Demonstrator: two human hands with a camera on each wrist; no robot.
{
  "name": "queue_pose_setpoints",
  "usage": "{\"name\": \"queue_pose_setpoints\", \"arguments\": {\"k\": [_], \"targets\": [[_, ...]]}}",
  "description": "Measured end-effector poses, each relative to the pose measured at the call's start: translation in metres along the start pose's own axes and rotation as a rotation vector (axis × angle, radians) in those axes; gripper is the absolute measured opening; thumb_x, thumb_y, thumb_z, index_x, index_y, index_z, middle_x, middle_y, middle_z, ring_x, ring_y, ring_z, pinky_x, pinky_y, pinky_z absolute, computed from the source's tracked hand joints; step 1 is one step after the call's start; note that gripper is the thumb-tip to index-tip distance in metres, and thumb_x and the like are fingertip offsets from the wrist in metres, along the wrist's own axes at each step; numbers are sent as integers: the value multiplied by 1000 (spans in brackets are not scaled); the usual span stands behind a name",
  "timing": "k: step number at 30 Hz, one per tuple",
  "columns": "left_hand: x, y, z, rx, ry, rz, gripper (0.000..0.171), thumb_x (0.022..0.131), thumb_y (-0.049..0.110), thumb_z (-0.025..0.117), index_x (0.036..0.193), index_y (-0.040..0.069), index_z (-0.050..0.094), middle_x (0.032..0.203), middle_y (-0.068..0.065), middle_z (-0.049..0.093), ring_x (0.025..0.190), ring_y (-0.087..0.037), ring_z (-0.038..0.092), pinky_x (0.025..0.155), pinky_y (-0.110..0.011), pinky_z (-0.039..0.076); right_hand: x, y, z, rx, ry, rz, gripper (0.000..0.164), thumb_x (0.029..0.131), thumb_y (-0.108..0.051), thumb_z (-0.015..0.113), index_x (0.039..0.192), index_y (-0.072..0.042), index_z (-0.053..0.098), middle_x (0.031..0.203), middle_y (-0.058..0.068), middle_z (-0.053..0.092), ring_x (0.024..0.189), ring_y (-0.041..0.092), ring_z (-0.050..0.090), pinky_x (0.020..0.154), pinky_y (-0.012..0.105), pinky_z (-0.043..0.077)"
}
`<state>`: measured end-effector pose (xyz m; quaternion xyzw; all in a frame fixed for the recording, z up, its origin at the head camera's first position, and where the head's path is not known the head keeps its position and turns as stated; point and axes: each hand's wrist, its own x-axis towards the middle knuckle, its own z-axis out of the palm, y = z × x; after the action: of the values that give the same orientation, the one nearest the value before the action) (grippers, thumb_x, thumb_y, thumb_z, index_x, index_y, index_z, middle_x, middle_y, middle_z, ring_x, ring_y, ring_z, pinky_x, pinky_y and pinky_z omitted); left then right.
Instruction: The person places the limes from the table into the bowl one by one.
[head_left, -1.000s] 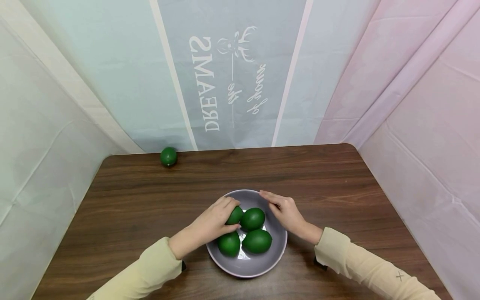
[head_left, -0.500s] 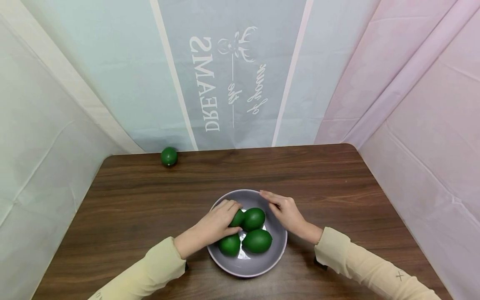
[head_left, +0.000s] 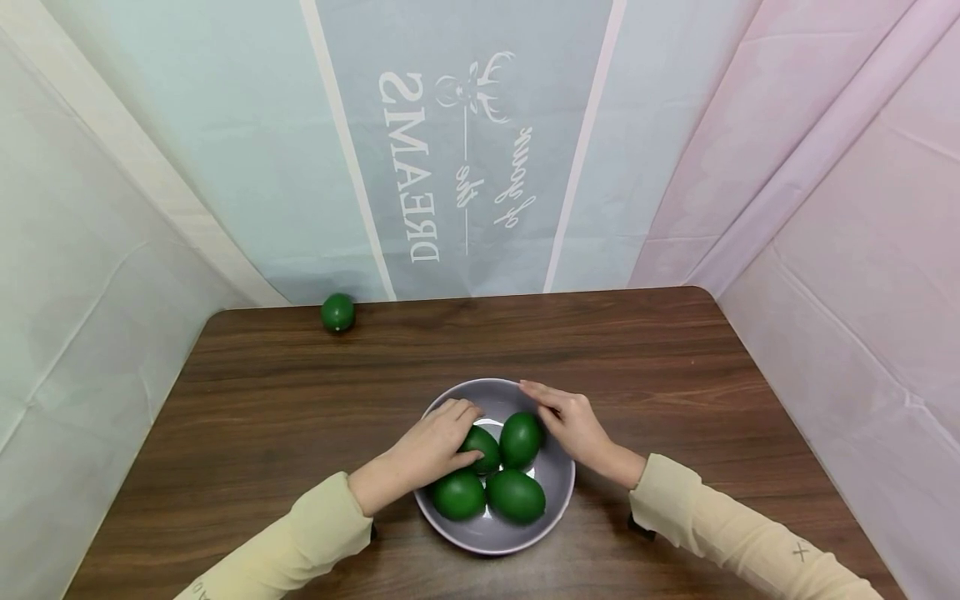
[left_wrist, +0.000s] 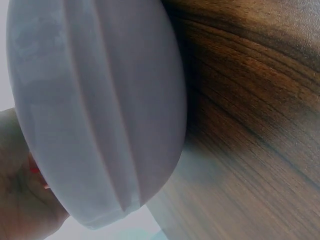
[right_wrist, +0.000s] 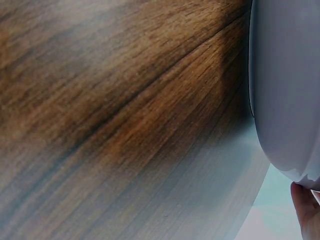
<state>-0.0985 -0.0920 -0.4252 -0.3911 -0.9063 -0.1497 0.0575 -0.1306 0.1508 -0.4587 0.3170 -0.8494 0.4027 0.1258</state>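
Observation:
A grey-purple bowl (head_left: pixel 491 542) stands near the table's front, with several green limes in it. Over its left rim, my left hand (head_left: pixel 431 446) reaches in with loosely bent fingers. Its thumb lies across the upper-left lime (head_left: pixel 486 446), which sits among the others in the bowl. On the right side, my right hand (head_left: pixel 577 433) holds the rim, thumb inside and fingers along the outer edge. Beside that thumb lies another lime (head_left: pixel 521 439). Two more limes rest in front, a left one (head_left: pixel 459 497) and a right one (head_left: pixel 517 497). Both wrist views show mostly the bowl's outer wall (left_wrist: pixel 100 110).
One more lime (head_left: pixel 337 312) lies at the back left edge of the dark wooden table (head_left: pixel 615 342). A printed cloth (head_left: pixel 480 167) hangs behind the table. Pale cloth walls stand at both sides.
My left hand has shifted slightly right, then stayed still while the lime under it slid right into the bowl. The other limes were pushed apart. My right hand has not moved.

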Motion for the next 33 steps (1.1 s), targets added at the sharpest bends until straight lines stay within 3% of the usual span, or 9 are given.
{"name": "queue_pose_setpoints", "arguments": {"k": [16, 25, 33], "targets": [[1, -10, -13, 9, 5, 68, 35, 84, 26, 65, 111, 5, 57, 106, -3, 57, 103, -16, 54, 91, -34, 45, 0, -1, 1, -4, 7, 2, 38, 80, 10, 58, 115, -5, 64, 117, 6, 62, 106, 22, 58, 79, 39, 53], [-6, -17, -21, 41, -23, 40, 37, 85, 26, 64, 114, 5, 56, 108, -4, 58, 99, -18, 55, 85, -35, 47, -1, 0, 1, -6, 11, -8, 38, 80, 11, 58, 114, -4, 64, 116, 7, 62, 105, 22, 58, 80, 38, 53], [-14, -27, -29, 100, 13, 41, 36, 83, 24, 66, 112, 4, 57, 105, -5, 59, 99, -20, 56, 88, -38, 47, 0, -1, 0, 2, 8, -10, 38, 79, 12, 59, 114, -3, 64, 116, 8, 62, 106, 23, 58, 81, 38, 52]]}}
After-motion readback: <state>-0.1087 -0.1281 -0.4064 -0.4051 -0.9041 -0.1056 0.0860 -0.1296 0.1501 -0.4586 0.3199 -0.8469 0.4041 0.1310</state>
